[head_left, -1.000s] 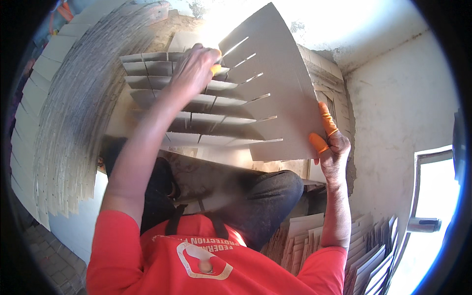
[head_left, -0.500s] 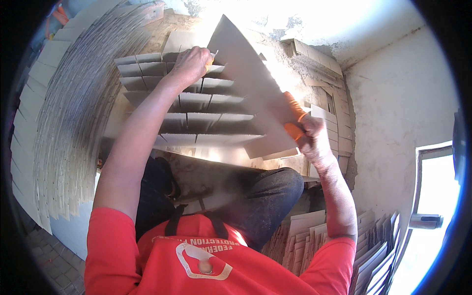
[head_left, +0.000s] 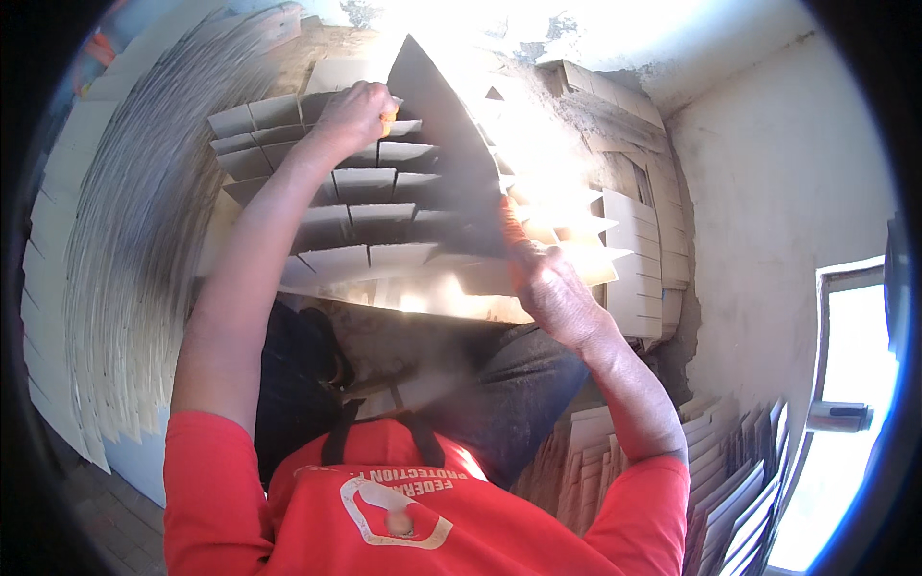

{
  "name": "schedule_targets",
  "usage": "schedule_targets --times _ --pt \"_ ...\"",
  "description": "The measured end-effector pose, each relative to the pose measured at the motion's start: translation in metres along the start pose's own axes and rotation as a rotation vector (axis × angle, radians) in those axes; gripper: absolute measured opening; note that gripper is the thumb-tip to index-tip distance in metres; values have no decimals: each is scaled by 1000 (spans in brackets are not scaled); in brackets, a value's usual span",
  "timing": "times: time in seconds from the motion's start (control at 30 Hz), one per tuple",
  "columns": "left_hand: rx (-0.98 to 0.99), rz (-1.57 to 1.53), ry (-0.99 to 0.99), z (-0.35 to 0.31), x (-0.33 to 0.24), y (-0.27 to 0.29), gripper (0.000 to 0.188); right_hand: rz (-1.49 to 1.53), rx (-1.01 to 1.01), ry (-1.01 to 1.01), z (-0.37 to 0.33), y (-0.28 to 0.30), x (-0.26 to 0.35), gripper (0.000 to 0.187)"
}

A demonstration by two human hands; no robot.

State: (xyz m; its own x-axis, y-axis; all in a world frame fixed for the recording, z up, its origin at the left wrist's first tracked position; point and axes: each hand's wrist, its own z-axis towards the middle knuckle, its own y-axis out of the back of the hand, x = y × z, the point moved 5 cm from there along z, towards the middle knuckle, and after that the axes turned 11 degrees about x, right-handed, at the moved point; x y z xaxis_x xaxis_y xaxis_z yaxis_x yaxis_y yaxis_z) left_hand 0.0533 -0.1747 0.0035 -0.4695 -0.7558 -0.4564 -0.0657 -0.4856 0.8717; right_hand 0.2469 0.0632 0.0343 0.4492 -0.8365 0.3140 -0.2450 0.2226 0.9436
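Note:
A large thin grey sheet (head_left: pixel 437 130) stands tilted between my hands, its pointed corner up and away from me. My left hand (head_left: pixel 353 120), with orange covering on the fingers, is closed at the sheet's left edge. My right hand (head_left: pixel 557 288) grips the sheet's right, nearer edge, also with orange finger covers; its fingertips are partly hidden. Under and left of the sheet lie several overlapping rows of pale rectangular pieces (head_left: pixel 379 216), split by narrow gaps. More such pieces show in bright light right of the sheet.
A long, dense stack of thin sheets (head_left: pixel 144 221) curves along the left. Stacked pale boards (head_left: pixel 629 250) stand against the right wall (head_left: pixel 768 173). Several more sheets (head_left: pixel 720 490) lean upright at the lower right, beside a bright opening (head_left: pixel 845 384). My bent knee (head_left: pixel 523 374) is below the work.
My right hand has moved left and slightly down, turning the sheet more edge-on. My left hand and the sheet's tip have shifted slightly left. Pieces right of the sheet have come into view.

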Motion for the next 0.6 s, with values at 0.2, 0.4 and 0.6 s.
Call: schedule_targets --times 0.2,0.4,0.6 --pt "-124 84 -185 19 33 10 24 149 -111 112 -6 7 16 76" --pt "59 -17 -123 17 20 2 19 125 -79 179 -12 12 14 68" --pt "106 61 74 20 16 8 41 150 259 47 21 -10 -3 51"
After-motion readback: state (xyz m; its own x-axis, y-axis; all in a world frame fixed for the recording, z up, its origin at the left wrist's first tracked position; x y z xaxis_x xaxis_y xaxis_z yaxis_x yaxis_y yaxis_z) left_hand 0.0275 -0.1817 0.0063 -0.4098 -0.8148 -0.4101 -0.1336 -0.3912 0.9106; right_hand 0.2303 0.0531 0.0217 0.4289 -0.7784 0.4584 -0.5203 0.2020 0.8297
